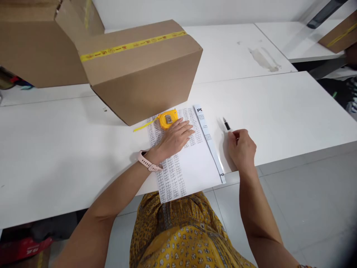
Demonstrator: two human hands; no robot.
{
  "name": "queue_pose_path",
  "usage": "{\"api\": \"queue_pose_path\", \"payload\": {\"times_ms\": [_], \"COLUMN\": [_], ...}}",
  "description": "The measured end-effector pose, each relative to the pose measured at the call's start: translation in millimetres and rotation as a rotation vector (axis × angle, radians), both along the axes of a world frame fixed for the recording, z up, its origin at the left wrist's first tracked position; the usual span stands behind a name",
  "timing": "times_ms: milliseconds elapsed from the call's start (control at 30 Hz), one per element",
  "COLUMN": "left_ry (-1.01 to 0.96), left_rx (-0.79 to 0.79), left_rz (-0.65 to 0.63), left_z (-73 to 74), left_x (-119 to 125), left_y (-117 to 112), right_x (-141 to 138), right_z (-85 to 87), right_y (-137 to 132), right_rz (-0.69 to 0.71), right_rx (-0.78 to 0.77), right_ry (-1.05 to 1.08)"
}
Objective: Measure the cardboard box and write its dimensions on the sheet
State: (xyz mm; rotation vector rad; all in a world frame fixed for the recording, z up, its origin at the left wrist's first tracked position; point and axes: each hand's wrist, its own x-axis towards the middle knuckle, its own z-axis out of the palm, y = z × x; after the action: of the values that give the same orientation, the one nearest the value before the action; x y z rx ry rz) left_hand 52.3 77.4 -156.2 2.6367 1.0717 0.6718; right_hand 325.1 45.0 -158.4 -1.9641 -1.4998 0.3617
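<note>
My left hand (175, 137) lies flat on a white sheet of paper (196, 165) covered in columns of small handwriting, its fingers stretched out. Just beyond the fingers sits a yellow tape measure (167, 119), with a short length of yellow blade (145, 126) pulled out to the left. Under the sheet's right side, a light blue printed strip (206, 136) shows. My right hand (242, 150) is closed around a pen (227, 125) just right of the papers. The pen's metal tip points away from me; its rear part is hidden in the hand.
A large cardboard box (150, 82) with yellow printed tape stands right behind the papers. Another box (36, 48) is at the far left. The white table (279, 111) ends at a front edge near my body. A smaller box (340, 35) is at the far right.
</note>
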Motion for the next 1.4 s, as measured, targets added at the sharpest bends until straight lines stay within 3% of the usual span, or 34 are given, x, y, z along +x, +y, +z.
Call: {"api": "queue_pose_path", "payload": {"times_ms": [133,233,333,467,600,700,800,967,1067,1400], "left_ry": [-0.01,-0.027,-0.021,0.022,-0.013,-0.07,-0.102,-0.064,-0.038,-0.109], "left_rx": [-0.007,-0.027,-0.023,-0.024,0.005,-0.023,-0.067,-0.098,-0.143,-0.27], "left_rz": [0.013,0.032,0.042,0.057,0.145,0.213,0.244,0.231,0.193,0.168], "left_z": [-1.9,-3.2,-5.9,-6.0,0.9,6.7,10.5,13.9,11.9,1.2], "left_x": [-2.3,-2.6,-2.5,-2.6,-6.6,-13.6,-22.3,-35.6,-43.1,-54.6], "left_y": [4.4,6.6,7.6,5.8,2.2,1.7,2.8,3.8,4.0,-1.4], "right_x": [-9.9,-15.3,-18.9,-32.0,-62.1,-83.9,-95.4,-102.7,-108.1,-120.1], "right_z": [41.3,60.5,58.2,50.4,62.9,70.3,59.7,15.7,-0.5,4.2], "right_y": [-24.4,-44.5,-56.0,-57.8,-55.0,-52.2,-45.7,-33.4,-33.9,-28.6], "right_rz": [0.171,0.389,0.534,0.516,0.57,0.528,0.432,0.386,0.36,0.404], "right_rx": [-0.035,-0.001,0.104,0.201,0.251,0.209,0.108,0.005,-0.02,-0.069], "right_ry": [0.631,0.907,0.927,0.81,0.889,0.95,0.913,0.856,0.717,0.593]}}
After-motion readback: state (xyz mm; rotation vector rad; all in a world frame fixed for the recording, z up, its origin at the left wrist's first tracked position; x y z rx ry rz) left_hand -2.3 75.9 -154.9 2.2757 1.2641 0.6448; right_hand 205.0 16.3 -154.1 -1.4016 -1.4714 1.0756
